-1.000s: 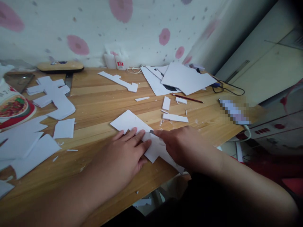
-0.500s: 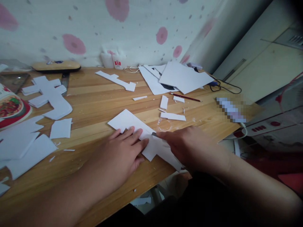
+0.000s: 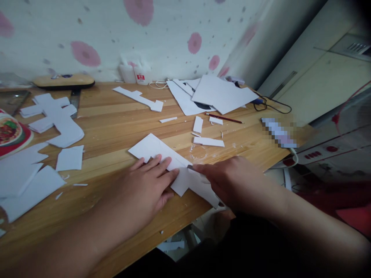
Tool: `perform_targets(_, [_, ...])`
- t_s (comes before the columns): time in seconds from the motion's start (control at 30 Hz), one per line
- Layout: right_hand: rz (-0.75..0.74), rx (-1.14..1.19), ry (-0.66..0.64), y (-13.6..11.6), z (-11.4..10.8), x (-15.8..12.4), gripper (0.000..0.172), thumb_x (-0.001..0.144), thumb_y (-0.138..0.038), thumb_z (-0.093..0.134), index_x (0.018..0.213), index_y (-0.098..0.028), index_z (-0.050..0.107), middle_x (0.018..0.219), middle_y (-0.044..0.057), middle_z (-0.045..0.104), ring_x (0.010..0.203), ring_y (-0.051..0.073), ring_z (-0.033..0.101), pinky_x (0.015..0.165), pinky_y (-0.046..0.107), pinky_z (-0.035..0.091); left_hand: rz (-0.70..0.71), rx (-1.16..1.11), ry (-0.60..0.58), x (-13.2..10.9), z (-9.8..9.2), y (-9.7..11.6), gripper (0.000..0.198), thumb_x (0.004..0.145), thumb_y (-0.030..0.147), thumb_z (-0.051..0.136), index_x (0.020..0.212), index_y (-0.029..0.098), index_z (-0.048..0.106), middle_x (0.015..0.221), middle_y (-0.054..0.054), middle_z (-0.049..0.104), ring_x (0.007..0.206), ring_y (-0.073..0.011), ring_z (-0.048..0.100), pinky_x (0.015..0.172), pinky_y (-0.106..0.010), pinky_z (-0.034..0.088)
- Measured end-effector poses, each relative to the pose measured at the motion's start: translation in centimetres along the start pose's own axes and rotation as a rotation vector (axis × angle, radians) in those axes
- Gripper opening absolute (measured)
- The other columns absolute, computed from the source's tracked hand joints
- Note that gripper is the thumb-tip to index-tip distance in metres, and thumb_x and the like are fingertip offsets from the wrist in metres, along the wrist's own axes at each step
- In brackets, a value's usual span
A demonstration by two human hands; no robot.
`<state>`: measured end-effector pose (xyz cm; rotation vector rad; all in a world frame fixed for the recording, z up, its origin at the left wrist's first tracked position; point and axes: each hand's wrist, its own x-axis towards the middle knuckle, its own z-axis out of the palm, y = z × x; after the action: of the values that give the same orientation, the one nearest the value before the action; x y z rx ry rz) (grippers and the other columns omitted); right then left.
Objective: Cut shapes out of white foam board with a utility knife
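Left hand (image 3: 149, 181) palm-down on the white board (image 3: 181, 183), fingers slightly spread, pressing, no grasp. Right hand (image 3: 232, 181) closed round a dark grey blade (image 3: 190, 166), index finger along it, tip on the board; handle mostly hidden. Board sits at the near side of the wooden table (image 3: 107, 123), lying diagonally, right tip at the table edge. Looks thin, matt white, angular outline: pointed corner at far left, squarish tab on the near side, faint line near the long far edge. Beyond it: small white offcuts (image 3: 208, 142), then red pencil (image 3: 224, 118), then overlapping white sheets (image 3: 224, 94).
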<state>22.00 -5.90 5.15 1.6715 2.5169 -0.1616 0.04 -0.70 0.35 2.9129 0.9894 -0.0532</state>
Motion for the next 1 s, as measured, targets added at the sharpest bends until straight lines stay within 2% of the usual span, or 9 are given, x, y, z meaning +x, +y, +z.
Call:
perform_targets(0.27, [-0.012, 0.020, -0.007, 0.0, -0.2, -0.3, 0.045, 0.079, -0.011, 0.051, 0.120, -0.024, 0.063, 0.077, 0.004, 0.073, 0.060, 0.014, 0.062, 0.053, 0.025, 0.031, 0.007, -0.009, 0.004, 0.0, 0.0, 0.0, 0.046, 0.086, 0.035, 0.056, 0.130, 0.023, 0.058, 0.141, -0.015, 0.052, 0.130, -0.0397, 0.044, 0.101, -0.059, 0.038])
perform_targets(0.67, [0.018, 0.034, -0.037, -0.1, -0.3, -1.3, 0.047, 0.077, -0.011, 0.053, 0.121, -0.024, 0.062, 0.075, 0.004, 0.073, 0.056, 0.013, 0.060, 0.052, 0.024, 0.031, -0.018, 0.007, -0.052, 0.2, -0.4, 0.1, 0.044, 0.086, 0.036, 0.056, 0.128, 0.024, 0.059, 0.143, -0.013, 0.049, 0.132, -0.0373, 0.043, 0.103, -0.059, 0.037])
perform_targets(0.87, [0.014, 0.072, -0.068, 0.0, -0.6, -1.6, 0.039, 0.078, -0.011, 0.056, 0.114, -0.021, 0.065, 0.074, 0.004, 0.072, 0.061, 0.013, 0.062, 0.054, 0.024, 0.033, -0.016, -0.004, -0.020, 0.2, -0.4, 0.1, 0.042, 0.086, 0.038, 0.056, 0.125, 0.025, 0.061, 0.142, -0.013, 0.050, 0.130, -0.0374, 0.045, 0.102, -0.059, 0.038])
perform_targets(1.0, [0.023, 0.084, -0.102, 0.0, -0.9, -1.7, 0.037, 0.079, -0.012, 0.055, 0.113, -0.022, 0.065, 0.075, 0.003, 0.072, 0.061, 0.014, 0.062, 0.054, 0.024, 0.033, -0.021, 0.011, -0.054, 0.1, -0.5, 0.1, 0.040, 0.086, 0.038, 0.055, 0.124, 0.025, 0.063, 0.141, -0.013, 0.051, 0.131, -0.0367, 0.045, 0.102, -0.058, 0.039])
